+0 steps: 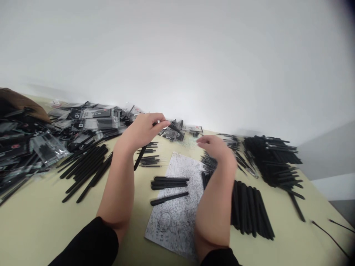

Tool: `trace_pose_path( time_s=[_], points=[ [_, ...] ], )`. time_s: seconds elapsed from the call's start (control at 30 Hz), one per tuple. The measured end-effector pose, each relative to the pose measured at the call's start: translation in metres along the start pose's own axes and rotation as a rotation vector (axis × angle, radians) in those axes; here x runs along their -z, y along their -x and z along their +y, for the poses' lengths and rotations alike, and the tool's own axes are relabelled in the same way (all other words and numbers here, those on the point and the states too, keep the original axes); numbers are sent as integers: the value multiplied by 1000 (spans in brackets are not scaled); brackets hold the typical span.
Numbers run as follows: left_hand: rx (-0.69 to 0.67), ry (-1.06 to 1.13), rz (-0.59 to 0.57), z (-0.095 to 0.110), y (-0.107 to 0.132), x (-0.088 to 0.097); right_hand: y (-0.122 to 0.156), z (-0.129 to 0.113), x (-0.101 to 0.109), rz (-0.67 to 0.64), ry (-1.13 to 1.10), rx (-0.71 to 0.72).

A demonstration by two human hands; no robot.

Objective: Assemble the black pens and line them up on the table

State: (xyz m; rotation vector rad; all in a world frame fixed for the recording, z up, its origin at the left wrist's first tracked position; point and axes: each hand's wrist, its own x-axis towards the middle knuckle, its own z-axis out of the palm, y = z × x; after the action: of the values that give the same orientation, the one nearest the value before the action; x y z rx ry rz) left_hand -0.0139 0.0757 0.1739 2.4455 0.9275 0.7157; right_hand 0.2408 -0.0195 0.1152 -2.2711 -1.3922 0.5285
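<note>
My left hand [145, 129] is closed around a slim black pen [140, 158], whose lower end sticks out below the palm. A dark tip shows past the fingertips on the far side; whether it belongs to the same pen I cannot tell. My right hand [215, 146] is a little blurred, its fingers curled together beside a scatter of tiny clear pieces [190, 142]; anything in them is too small to make out. Below the hands, several black pens [169, 183] lie across a scribbled white sheet [174, 229]. Short thin refills [149, 160] are set out in rows near my left wrist.
Packaged black refills [97, 118] heap up at the left, with loose black pens [85, 170] before them. A row of black pens [251, 208] lies right of the sheet. Further right are a large pen pile [271, 159] and thin cables [330, 236]. A white wall [177, 55] stands behind.
</note>
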Motion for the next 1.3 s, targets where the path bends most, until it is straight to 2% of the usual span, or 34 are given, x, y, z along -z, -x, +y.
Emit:
trace_pose_path(
  time_s=[0.07,0.13,0.17,0.27,0.4,0.67,0.8,0.9,1.0,1.07,1.13,1.3],
  points=[
    [8,-6,8,0,0,0,-7,-32,-20,-194,8,186],
    [24,-10,13,-2,0,1,-11,-58,-40,-379,78,263],
    [37,-11,15,-4,1,2,-13,-68,-50,-429,135,276],
    [77,-18,31,-9,1,4,-17,-86,-76,-465,278,233],
    [97,-28,53,-15,1,5,-25,-87,-98,-438,356,167],
    [110,-15,50,-21,-1,7,-36,-77,-113,-472,382,205],
    [153,-1,72,-27,1,11,-34,-76,-102,-454,358,260],
    [174,41,86,-32,4,15,-26,-73,-79,-368,304,299],
    [185,134,91,-41,7,19,-12,-64,-48,-198,208,366],
    [192,195,79,-48,9,21,-1,-57,-28,5,32,464],
    [203,263,78,-54,11,23,13,-49,-10,139,-74,478],
    [227,398,77,-53,15,28,46,-36,21,297,-142,415]
  ],
)
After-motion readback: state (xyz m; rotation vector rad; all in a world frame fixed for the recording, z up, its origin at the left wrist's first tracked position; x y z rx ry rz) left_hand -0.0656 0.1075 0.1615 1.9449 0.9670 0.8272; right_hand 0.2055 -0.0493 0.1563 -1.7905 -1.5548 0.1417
